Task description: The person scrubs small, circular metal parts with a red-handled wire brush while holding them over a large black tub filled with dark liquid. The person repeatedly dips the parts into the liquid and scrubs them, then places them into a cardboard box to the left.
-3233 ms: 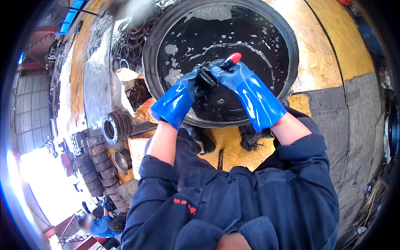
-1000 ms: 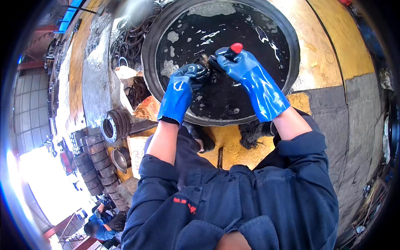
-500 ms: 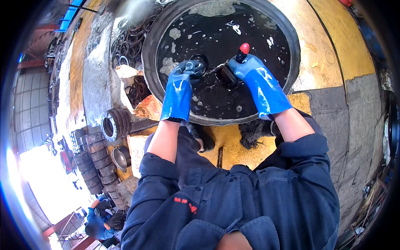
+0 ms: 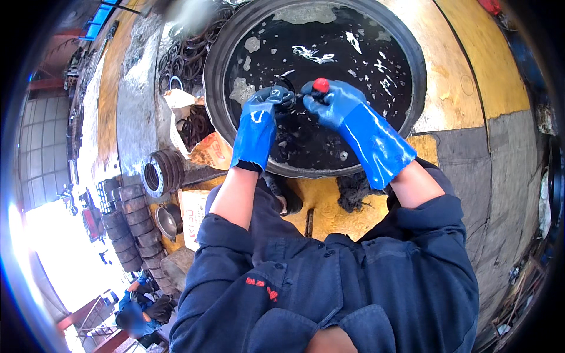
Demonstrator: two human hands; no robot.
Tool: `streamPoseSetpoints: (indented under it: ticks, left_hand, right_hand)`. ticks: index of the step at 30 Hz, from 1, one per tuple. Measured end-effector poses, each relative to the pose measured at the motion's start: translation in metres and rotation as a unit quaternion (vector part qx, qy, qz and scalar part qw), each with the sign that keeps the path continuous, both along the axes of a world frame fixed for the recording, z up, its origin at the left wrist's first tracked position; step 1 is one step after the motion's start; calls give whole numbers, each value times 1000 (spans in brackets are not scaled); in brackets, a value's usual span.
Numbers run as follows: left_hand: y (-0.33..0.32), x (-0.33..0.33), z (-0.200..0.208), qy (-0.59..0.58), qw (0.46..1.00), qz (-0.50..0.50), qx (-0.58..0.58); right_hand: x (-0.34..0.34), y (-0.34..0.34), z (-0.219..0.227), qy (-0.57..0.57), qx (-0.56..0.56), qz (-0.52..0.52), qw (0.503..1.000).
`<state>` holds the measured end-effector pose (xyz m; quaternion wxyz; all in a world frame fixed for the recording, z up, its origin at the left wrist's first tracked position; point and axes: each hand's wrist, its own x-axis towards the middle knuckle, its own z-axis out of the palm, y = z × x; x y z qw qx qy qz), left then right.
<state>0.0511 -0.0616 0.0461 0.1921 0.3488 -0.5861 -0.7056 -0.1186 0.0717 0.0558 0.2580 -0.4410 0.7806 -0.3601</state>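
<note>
Both of my hands wear long blue rubber gloves above a large round dark tub [image 4: 416, 76] of black liquid with patches of foam. My left hand [image 4: 265, 105] is closed on a thin black ring [image 4: 288, 82], whose curved edge stands out past the fingers. Just right of it, my right hand [image 4: 338, 105] grips a tool with a red-ended handle [image 4: 321, 85]. The tool's head is hidden under the glove, close to the ring.
Dark rings [image 4: 188, 50] are heaped left of the tub. Beside it stand an opened bag [image 4: 179, 129] of rings, a stack of thick rings [image 4: 158, 173] and a metal bowl [image 4: 169, 220]. A dark rag [image 4: 352, 194] lies at the tub's near side. Another person [image 4: 141, 312] works at lower left.
My right hand has moved left and slightly up with the red-ended tool, its wrist turning so the head is now hidden. The left hand still holds the ring, shifted slightly right.
</note>
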Motion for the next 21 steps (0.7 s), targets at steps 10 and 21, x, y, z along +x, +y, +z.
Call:
streamPoseSetpoints:
  ticks: [10,21]
  left_hand:
    - [-15,4,-7,-17,995,-30,95]
    - [-5,2,0,-19,998,-10,53]
  right_hand:
    - [-11,0,-34,92,14,-98,991]
    - [-40,-23,-38,-203,36,-116,972]
